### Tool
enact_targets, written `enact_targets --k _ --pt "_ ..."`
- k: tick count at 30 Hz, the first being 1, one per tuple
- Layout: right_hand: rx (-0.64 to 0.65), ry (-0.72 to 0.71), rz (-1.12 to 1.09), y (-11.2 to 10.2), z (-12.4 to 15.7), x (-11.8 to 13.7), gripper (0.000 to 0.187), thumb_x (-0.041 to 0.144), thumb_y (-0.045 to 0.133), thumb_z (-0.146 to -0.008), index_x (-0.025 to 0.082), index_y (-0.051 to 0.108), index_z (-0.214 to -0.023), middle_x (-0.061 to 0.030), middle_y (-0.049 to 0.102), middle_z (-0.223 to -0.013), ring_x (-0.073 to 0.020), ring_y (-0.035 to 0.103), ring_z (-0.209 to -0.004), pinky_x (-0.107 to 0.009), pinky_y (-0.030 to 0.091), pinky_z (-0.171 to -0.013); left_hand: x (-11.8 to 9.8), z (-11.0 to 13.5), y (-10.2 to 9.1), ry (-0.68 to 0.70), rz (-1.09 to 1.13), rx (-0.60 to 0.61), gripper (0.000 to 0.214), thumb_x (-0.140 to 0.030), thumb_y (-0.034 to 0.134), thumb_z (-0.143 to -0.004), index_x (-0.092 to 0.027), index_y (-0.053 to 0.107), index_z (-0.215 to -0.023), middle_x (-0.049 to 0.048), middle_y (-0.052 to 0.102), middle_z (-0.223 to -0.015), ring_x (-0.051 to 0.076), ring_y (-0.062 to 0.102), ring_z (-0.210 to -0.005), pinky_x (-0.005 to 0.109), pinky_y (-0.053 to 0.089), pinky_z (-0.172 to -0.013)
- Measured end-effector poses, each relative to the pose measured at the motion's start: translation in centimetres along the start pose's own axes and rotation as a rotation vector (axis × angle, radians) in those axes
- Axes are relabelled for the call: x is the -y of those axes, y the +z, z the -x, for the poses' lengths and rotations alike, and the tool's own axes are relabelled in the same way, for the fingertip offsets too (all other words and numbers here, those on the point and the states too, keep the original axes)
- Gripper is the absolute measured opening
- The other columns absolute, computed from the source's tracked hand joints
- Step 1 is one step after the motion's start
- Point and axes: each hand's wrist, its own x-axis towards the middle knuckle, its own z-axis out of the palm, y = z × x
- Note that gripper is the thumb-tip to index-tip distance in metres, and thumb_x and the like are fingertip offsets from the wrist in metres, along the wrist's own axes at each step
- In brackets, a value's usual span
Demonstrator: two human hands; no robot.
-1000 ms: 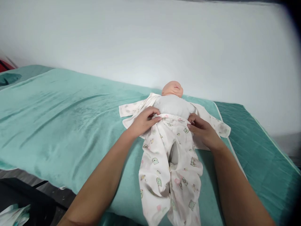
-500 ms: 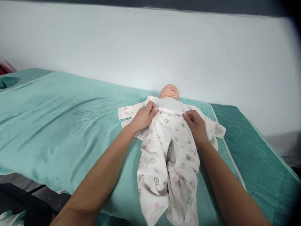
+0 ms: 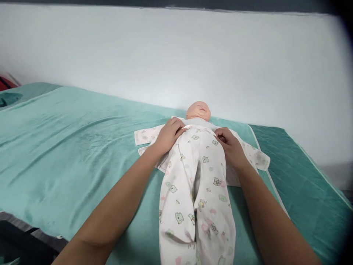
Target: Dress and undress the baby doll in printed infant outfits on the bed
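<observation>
The legs of the printed trousers [image 3: 212, 165] lie nearest, below both grips; the left grip [image 3: 170, 135] and right grip [image 3: 233, 148] pinch opposite sides of their waistband. Outside them spread the white shirt's sleeves [image 3: 257, 157]; just beyond lies the doll's head [image 3: 198, 110].

In front of you is a bed [image 3: 35, 89] with a soft green blanket [image 3: 82, 147] on it. A darker green cover [image 3: 303, 176] shows at your right. On the blanket lies a doll [image 3: 198, 110], face up in pants [image 3: 211, 173], its white shirt [image 3: 258, 157] spread both ways.
</observation>
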Motion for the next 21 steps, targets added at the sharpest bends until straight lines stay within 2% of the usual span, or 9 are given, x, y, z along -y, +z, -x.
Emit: enact_targets --k 2,3,5,8,12,17,19,21 --pt "0.034 -0.120 0.078 -0.1 -0.3 0.2 0.025 0.045 0.061 -0.090 0.023 0.057 -0.078 -0.0023 0.057 -0.093 -0.0161 0.048 -0.077 -0.031 0.038 -0.067 0.0 -0.5 -0.1 0.075 -0.042 0.013 0.026 -0.042 0.046 -0.097 -0.022 0.058 -0.086 0.0072 0.060 -0.129 0.024 0.049 -0.123 0.038 0.037 -0.103" --pt "0.038 -0.152 0.095 0.0 -0.4 0.2 0.025 0.044 0.059 -0.092 0.023 0.057 -0.078 -0.0027 0.057 -0.096 -0.0166 0.049 -0.079 -0.031 0.039 -0.069 0.1 -0.8 -0.1 0.070 -0.032 0.033 0.026 -0.041 0.045 -0.098 -0.022 0.057 -0.085 0.0069 0.060 -0.132 0.025 0.049 -0.124 0.039 0.037 -0.104" --pt "0.027 -0.154 0.122 0.2 -0.6 0.2 0.024 0.044 0.054 -0.094 0.024 0.057 -0.082 -0.0025 0.059 -0.095 -0.0171 0.049 -0.078 -0.032 0.039 -0.070 0.3 -1.3 -0.1 0.000 0.010 0.081 0.029 -0.042 0.042 -0.099 -0.022 0.055 -0.082 0.0058 0.065 -0.124 0.025 0.056 -0.116 0.039 0.040 -0.098" --pt "-0.002 -0.081 0.199 0.4 -0.9 -0.2 0.024 0.045 0.052 -0.095 0.024 0.056 -0.083 0.0007 0.056 -0.077 -0.0166 0.046 -0.069 -0.031 0.036 -0.065 0.8 -2.0 -0.1 -0.115 0.034 0.092 0.029 -0.045 0.043 -0.097 -0.023 0.055 -0.084 0.0031 0.070 -0.100 0.024 0.062 -0.096 0.035 0.043 -0.085" --pt "-0.061 0.011 0.305 0.4 -2.4 -0.9 0.026 0.045 0.053 -0.092 0.024 0.050 -0.077 0.0036 0.047 -0.063 -0.0159 0.041 -0.062 -0.030 0.031 -0.061 1.7 -3.4 0.4 -0.177 -0.039 0.037 0.025 -0.042 0.046 -0.096 -0.023 0.055 -0.084 0.0005 0.065 -0.080 0.019 0.057 -0.076 0.031 0.038 -0.071" --pt "-0.111 0.167 0.354 0.9 -4.9 -1.4 0.024 0.039 0.055 -0.087 0.024 0.047 -0.070 0.0024 0.051 -0.061 -0.0170 0.043 -0.062 -0.031 0.032 -0.062 3.1 -5.3 1.6 -0.251 -0.131 -0.067 0.019 -0.038 0.050 -0.092 -0.023 0.055 -0.081 0.0002 0.059 -0.071 0.019 0.053 -0.070 0.029 0.034 -0.066" --pt "-0.163 0.218 0.335 1.3 -4.8 -1.4 0.024 0.040 0.057 -0.085 0.024 0.047 -0.070 0.0018 0.052 -0.062 -0.0176 0.044 -0.063 -0.031 0.033 -0.063 3.5 -5.7 1.8 -0.299 -0.132 -0.064 0.019 -0.040 0.054 -0.090 -0.024 0.055 -0.080 -0.0005 0.059 -0.069 0.019 0.052 -0.067 0.029 0.034 -0.066" --pt "-0.205 0.196 0.307 1.5 -4.2 -1.4 0.023 0.043 0.057 -0.086 0.025 0.050 -0.074 0.0017 0.054 -0.065 -0.0180 0.046 -0.064 -0.031 0.035 -0.064 3.6 -5.6 2.0 -0.325 -0.072 -0.049 0.018 -0.041 0.058 -0.087 -0.024 0.058 -0.080 -0.0011 0.063 -0.073 0.018 0.055 -0.069 0.028 0.036 -0.067"
